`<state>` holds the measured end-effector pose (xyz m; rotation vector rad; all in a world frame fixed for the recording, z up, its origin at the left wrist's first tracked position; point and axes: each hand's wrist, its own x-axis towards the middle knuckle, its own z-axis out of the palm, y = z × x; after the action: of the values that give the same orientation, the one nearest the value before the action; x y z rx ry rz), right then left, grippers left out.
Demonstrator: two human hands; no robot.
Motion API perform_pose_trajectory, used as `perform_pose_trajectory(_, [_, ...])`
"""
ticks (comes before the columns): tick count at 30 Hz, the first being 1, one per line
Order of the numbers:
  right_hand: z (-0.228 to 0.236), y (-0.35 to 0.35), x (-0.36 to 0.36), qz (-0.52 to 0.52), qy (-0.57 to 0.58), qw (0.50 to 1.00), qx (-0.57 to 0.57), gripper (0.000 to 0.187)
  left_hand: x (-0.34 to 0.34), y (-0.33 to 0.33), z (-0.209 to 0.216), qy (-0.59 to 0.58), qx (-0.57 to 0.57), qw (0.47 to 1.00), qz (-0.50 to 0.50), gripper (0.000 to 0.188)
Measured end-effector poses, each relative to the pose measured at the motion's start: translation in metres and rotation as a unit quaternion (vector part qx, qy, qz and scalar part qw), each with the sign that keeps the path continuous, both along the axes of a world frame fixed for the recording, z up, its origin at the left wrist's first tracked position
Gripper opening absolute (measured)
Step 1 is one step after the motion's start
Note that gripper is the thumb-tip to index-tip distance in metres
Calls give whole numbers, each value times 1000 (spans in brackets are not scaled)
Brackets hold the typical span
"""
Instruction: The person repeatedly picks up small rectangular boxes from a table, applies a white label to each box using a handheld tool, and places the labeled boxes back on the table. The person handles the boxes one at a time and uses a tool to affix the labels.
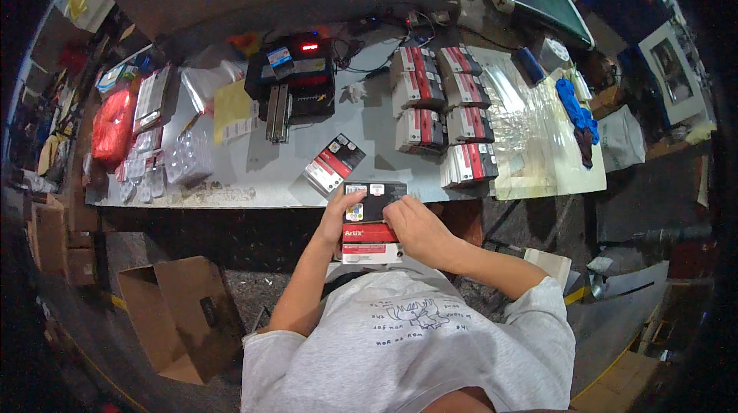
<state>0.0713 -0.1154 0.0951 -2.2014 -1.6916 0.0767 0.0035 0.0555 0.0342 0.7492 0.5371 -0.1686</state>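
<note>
Just in front of the table's near edge, my left hand (335,215) grips the left side of a flat black, red and white printed package (366,233), its thumb on the upper face. My right hand (417,230) is closed at the package's right side, with curled fingers pressed on the black part. A second package of the same look (335,165) lies tilted on the table (277,175), just beyond my left hand. What my fingers do underneath the held package is hidden.
Several stacks of matching packages (419,89) stand right of centre, beside clear plastic sheets (523,136). A black device with a red display (307,67) sits at the back. Clear plastic packs (189,159) and a red bag (113,129) lie left. An open cardboard box (173,317) stands below.
</note>
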Motion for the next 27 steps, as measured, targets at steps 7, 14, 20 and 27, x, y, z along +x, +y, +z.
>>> perform_pose_trajectory(7, [44,-11,6,-21,327,945,-10,24,6,16,28,-100,54,984,-135,47])
perform_pose_trajectory(14, [62,-38,27,-114,112,974,163,33,-3,5,42,-162,100,952,-241,50])
perform_pose_trajectory(20, [74,-42,59,-84,262,941,197,40,6,-8,46,-180,93,936,-289,60])
perform_pose_trajectory(27, [49,-31,39,-129,430,876,176,34,14,19,12,-111,-1,968,-224,46])
